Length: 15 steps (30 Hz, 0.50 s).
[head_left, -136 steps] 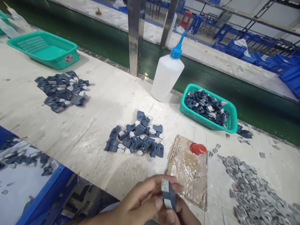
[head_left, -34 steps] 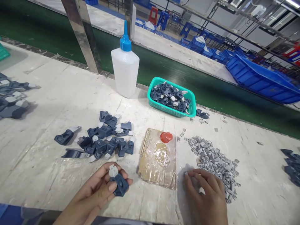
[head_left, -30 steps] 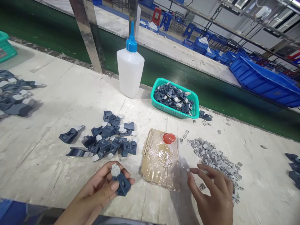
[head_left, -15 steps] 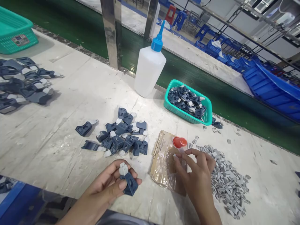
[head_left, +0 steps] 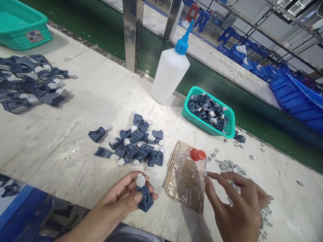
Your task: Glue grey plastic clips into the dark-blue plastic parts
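My left hand (head_left: 128,193) is closed around a dark blue plastic part (head_left: 145,199) with a light grey end piece pointing up. My right hand (head_left: 233,195) pinches a tiny light grey piece (head_left: 206,174) between thumb and forefinger, at the right edge of a film-covered cardboard pad (head_left: 174,179). A wet, clear brownish patch shows on the pad, and a red cap-like object (head_left: 198,154) rests near its top. Loose small grey pieces (head_left: 232,166) lie beyond and under my right hand, which partly hides them. A pile of dark blue parts (head_left: 136,144) with light grey ends lies beyond my left hand.
A white squeeze bottle (head_left: 170,72) with a blue nozzle stands near the green belt (head_left: 148,50). The small green basket (head_left: 209,129) holds more blue parts. At far left are another blue pile (head_left: 32,80) and a larger green basket (head_left: 27,35). A metal post (head_left: 132,37) rises behind.
My right hand has moved right, off the middle of the cardboard to its edge, still pinching the tiny piece. My left hand keeps its part. The whole view has shifted slightly.
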### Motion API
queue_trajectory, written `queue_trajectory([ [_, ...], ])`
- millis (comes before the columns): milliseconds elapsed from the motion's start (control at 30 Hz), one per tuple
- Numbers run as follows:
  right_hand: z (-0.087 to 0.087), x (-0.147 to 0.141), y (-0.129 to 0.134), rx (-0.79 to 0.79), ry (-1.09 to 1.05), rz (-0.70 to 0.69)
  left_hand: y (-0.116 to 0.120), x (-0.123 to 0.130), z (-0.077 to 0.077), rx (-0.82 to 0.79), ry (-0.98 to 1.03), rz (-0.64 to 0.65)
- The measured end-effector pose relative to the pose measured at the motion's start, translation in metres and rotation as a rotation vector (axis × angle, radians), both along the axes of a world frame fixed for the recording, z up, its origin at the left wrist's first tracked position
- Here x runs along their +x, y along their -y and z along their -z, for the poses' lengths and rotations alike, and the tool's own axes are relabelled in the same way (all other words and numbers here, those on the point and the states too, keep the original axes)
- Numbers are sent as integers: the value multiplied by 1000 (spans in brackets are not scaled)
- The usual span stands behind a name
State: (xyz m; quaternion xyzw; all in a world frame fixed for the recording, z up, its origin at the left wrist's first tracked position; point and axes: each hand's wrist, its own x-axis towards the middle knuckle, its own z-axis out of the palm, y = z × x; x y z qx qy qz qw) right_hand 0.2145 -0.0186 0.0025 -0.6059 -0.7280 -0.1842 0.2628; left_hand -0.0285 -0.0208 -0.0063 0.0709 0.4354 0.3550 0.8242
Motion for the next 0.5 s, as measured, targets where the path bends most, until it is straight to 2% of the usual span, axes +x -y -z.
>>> queue_trajectory([
  [67, 2, 0, 1, 24, 4, 8, 0, 2, 0, -7, -7, 39],
  [133, 8, 2, 1, -18, 12, -23, 1, 4, 4, 16, -26, 77],
  [233, 16, 2, 2, -57, 0, -29, 2, 7, 12, 117, -73, 164],
  [367, 11, -12, 14, -39, -105, -24, 2, 12, 19, 222, -129, 189],
  [500, 6, -39, 28, -116, -254, -162, 2, 18, 19, 254, -173, 173],
])
